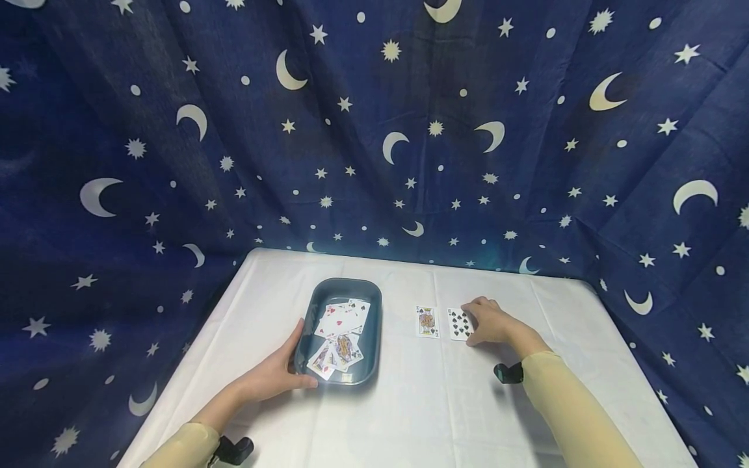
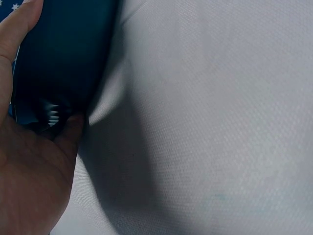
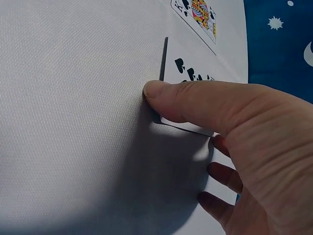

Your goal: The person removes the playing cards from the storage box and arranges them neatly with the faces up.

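Observation:
My left hand (image 1: 270, 375) holds the left side of a dark teal tray (image 1: 376, 325), its thumb at the near left corner. Inside the tray lie several overlapping, face-up playing cards (image 1: 342, 322), including face cards. To the right, my right hand (image 1: 493, 323) grips a spade playing card (image 1: 459, 324) by its edges, thumb on the near side and fingers at the far side. In the right wrist view, the thumb (image 3: 181, 100) covers part of this card. Left of it, a king of spades (image 1: 428, 322) lies face up, apart from both hands.
A white cloth (image 1: 398, 409) covers the table. Dark blue curtains (image 1: 351, 162) with moons and stars hang behind and at both sides. Small black devices (image 1: 508, 373) are strapped at the wrists.

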Motion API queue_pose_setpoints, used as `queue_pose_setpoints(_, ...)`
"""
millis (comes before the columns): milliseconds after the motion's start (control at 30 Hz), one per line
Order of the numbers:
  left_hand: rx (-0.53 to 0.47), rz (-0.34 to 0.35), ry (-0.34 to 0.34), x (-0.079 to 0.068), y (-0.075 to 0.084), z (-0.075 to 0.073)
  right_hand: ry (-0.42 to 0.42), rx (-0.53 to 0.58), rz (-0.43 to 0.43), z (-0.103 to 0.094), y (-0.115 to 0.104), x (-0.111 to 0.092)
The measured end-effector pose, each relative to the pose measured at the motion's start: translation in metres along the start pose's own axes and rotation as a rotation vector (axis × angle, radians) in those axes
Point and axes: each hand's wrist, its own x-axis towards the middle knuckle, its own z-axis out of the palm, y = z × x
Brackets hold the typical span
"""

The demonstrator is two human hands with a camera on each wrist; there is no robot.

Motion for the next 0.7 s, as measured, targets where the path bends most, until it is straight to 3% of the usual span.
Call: queue_pose_setpoints(700, -0.013, 0.007, -0.004, 0.0003, -0.0014, -0.0005, -0.005, 0.004, -0.003, -0.0004, 0.0026, 0.0008)
